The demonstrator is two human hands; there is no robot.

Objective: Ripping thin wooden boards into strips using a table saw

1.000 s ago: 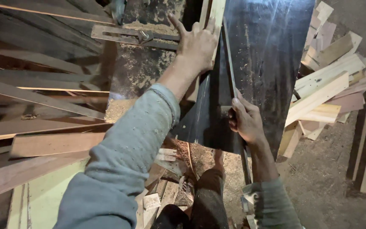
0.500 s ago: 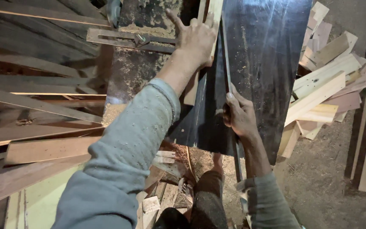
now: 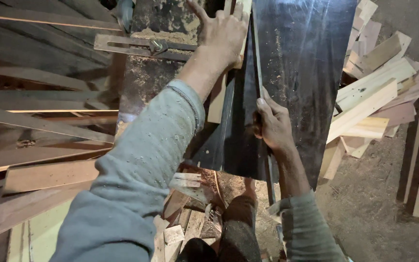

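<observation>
Left hand: the left hand (image 3: 224, 34) lies flat, fingers spread, pressing down on a pale wood strip (image 3: 217, 99) near the far end of the machine table (image 3: 306, 73); it grips nothing — it only bears down on the strip's top face.
Right hand: the right hand (image 3: 272, 123) is closed round a thin dark edge that runs lengthwise along the table, thumb on top; whether that edge is a fence, a guide rail or a second workpiece cannot be told.
Wood strip: it lies lengthwise in the dark channel between the sawdust-covered surface on the left and the shiny table on the right; its near end pokes out below the wrist, its far end runs past the fingers and out of the top of the picture.
Progress: judged from how things lie, the strip is about midway over the table — part of it is beyond the pressing hand, part is on the near side; no blade or cutter is visible, so how much of the strip is worked cannot be told.
Done, by the look of it: a heap of pale cut pieces (image 3: 374, 92) lies to the right of the table; short offcuts (image 3: 185, 194) and sawdust lie on the floor by the person's legs.
Left, by the look of it: long rough boards (image 3: 40, 126) are stacked on the left side.
Other: a metal bar with a knob (image 3: 156, 46) rests across the sawdust surface, just beside the left wrist.
</observation>
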